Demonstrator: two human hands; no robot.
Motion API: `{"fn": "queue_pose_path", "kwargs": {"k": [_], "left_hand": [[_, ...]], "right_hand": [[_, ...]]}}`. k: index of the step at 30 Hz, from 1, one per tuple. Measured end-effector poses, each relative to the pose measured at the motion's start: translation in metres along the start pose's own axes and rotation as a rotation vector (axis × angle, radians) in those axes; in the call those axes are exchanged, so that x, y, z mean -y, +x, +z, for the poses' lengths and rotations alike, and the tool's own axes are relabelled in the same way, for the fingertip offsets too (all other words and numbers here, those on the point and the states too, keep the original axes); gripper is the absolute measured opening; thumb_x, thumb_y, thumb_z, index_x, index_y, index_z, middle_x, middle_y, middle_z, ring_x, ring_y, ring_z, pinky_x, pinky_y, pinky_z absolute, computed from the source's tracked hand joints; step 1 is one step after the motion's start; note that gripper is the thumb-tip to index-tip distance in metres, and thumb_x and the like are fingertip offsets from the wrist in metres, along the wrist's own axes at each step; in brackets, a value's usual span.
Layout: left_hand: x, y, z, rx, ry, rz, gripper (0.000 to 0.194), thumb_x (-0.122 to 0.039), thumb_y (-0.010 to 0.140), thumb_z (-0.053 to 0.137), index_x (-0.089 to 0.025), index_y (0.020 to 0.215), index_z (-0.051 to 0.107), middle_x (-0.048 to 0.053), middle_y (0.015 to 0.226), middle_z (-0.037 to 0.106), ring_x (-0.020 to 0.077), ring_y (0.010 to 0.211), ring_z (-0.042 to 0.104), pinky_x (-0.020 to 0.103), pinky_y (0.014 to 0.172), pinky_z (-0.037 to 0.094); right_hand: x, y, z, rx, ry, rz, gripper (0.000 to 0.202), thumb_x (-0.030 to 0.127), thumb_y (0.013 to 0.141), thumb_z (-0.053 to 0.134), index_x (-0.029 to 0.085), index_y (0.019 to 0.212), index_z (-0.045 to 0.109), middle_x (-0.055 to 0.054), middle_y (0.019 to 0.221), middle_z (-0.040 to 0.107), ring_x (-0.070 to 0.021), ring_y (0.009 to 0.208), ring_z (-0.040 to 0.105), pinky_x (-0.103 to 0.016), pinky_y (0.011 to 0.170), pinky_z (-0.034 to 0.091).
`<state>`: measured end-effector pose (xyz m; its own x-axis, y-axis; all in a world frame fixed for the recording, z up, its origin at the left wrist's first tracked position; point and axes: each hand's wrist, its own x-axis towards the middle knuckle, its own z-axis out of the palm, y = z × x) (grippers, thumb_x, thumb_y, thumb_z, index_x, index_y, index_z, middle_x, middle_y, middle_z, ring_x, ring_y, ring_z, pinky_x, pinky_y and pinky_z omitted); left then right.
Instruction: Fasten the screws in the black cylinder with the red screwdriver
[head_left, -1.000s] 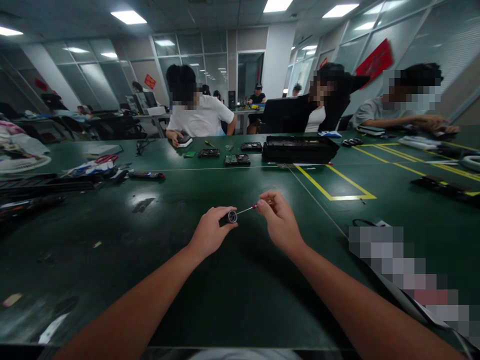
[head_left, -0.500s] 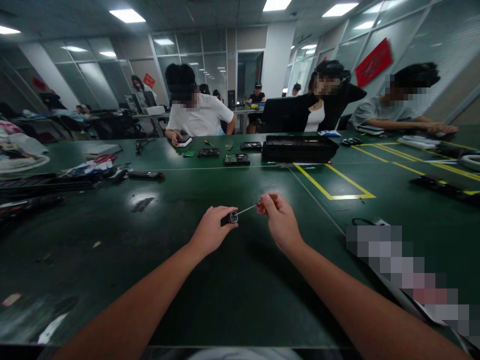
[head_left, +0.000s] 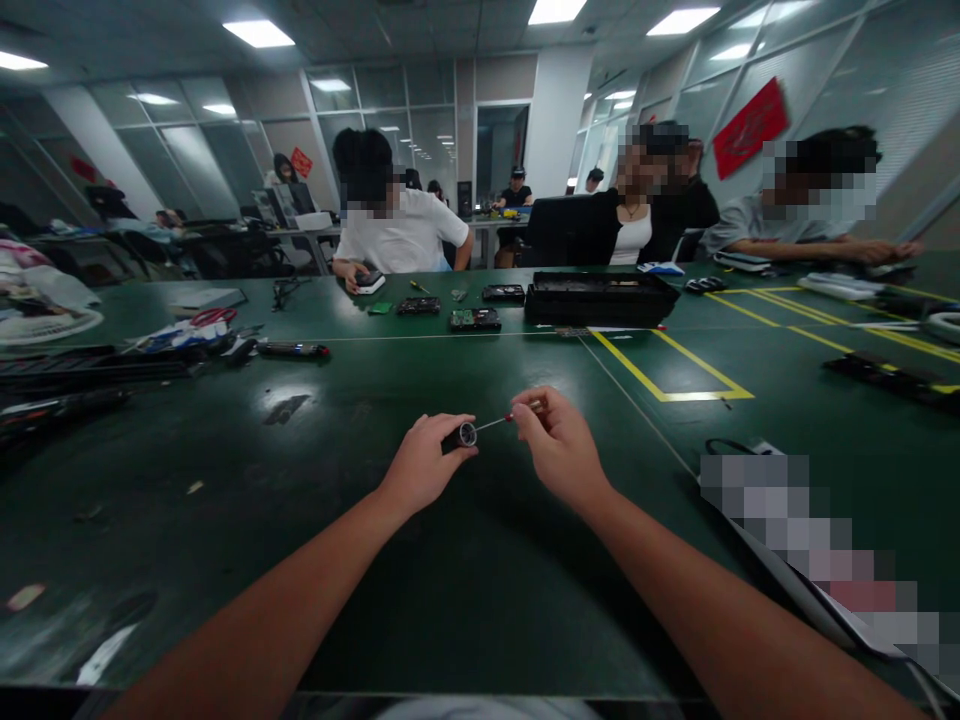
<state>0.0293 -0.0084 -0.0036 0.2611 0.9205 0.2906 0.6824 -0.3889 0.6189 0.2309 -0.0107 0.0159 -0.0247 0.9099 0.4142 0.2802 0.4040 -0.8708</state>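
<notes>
My left hand is closed round a small black cylinder, whose round, silver-rimmed end faces right. Most of the cylinder is hidden by my fingers. A screwdriver with a thin metal shaft and a reddish handle end is pinched in my right hand. Its shaft points left, and the tip reaches the cylinder's open end. Whether the tip touches anything inside is too small to tell. Both hands are raised over the middle of the green table.
A long black box stands at the far side, near circuit boards. Tools and parts lie at the left. A pixelated bag-like thing lies right of my right arm. Several people sit across the table, one in a white shirt.
My right hand has rolled a little and its fingers are set differently, so more of the screwdriver's handle shows. The left hand and the cylinder have hardly moved.
</notes>
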Motion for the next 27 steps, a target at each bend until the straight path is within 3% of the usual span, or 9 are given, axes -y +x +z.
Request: {"fn": "queue_pose_path", "kwargs": {"k": [3, 7, 13, 19, 23, 27], "left_hand": [[0.000, 0.000, 0.001, 0.007, 0.003, -0.003, 0.041, -0.020, 0.085, 0.074, -0.023, 0.125, 0.066, 0.005, 0.121, 0.069, 0.0237, 0.113, 0.060, 0.046, 0.105, 0.041], [0.000, -0.001, 0.001, 0.024, 0.003, 0.002, 0.041, -0.021, 0.085, 0.073, -0.024, 0.125, 0.066, 0.004, 0.120, 0.069, 0.0239, 0.113, 0.061, 0.049, 0.108, 0.039], [0.000, -0.001, 0.000, -0.002, -0.002, -0.002, 0.040, -0.020, 0.085, 0.073, -0.023, 0.124, 0.066, 0.005, 0.122, 0.068, 0.0237, 0.115, 0.060, 0.045, 0.104, 0.042], [0.001, -0.001, 0.000, -0.001, -0.011, 0.002, 0.040, -0.020, 0.085, 0.072, -0.024, 0.124, 0.066, 0.005, 0.122, 0.068, 0.0239, 0.115, 0.060, 0.046, 0.107, 0.041], [0.000, -0.002, -0.002, -0.002, -0.009, -0.020, 0.040, -0.023, 0.087, 0.071, -0.024, 0.126, 0.065, 0.005, 0.122, 0.067, 0.0244, 0.114, 0.060, 0.044, 0.101, 0.045], [-0.003, -0.002, -0.007, -0.011, 0.032, 0.032, 0.041, -0.023, 0.088, 0.069, -0.025, 0.129, 0.063, 0.005, 0.126, 0.066, 0.0245, 0.118, 0.058, 0.050, 0.112, 0.036]], "right_hand": [[0.001, -0.002, 0.000, 0.023, -0.058, -0.028, 0.017, 0.036, 0.093, 0.053, 0.022, 0.091, 0.061, 0.000, 0.075, 0.065, -0.0164, 0.065, 0.058, -0.029, 0.060, 0.042], [0.003, -0.002, 0.002, -0.044, -0.150, 0.002, 0.032, 0.047, 0.097, 0.049, 0.021, 0.083, 0.064, 0.001, 0.062, 0.059, -0.0155, 0.055, 0.053, -0.029, 0.055, 0.037], [0.002, -0.001, 0.000, 0.022, -0.154, -0.041, 0.029, 0.032, 0.098, 0.044, 0.019, 0.119, 0.058, -0.003, 0.083, 0.068, -0.0169, 0.064, 0.059, -0.030, 0.060, 0.041], [0.003, -0.001, -0.001, 0.008, -0.209, 0.006, 0.032, 0.043, 0.100, 0.041, 0.023, 0.101, 0.066, -0.001, 0.074, 0.065, -0.0170, 0.062, 0.057, -0.031, 0.059, 0.039], [-0.006, 0.002, 0.004, -0.031, -0.008, 0.051, 0.026, 0.038, 0.094, 0.050, 0.023, 0.113, 0.057, -0.002, 0.081, 0.065, -0.0185, 0.071, 0.061, -0.031, 0.063, 0.045], [-0.019, 0.011, 0.007, -0.070, 0.318, 0.214, 0.029, 0.050, 0.088, 0.055, 0.022, 0.090, 0.059, -0.004, 0.080, 0.063, -0.0191, 0.072, 0.060, -0.035, 0.069, 0.052]]}}
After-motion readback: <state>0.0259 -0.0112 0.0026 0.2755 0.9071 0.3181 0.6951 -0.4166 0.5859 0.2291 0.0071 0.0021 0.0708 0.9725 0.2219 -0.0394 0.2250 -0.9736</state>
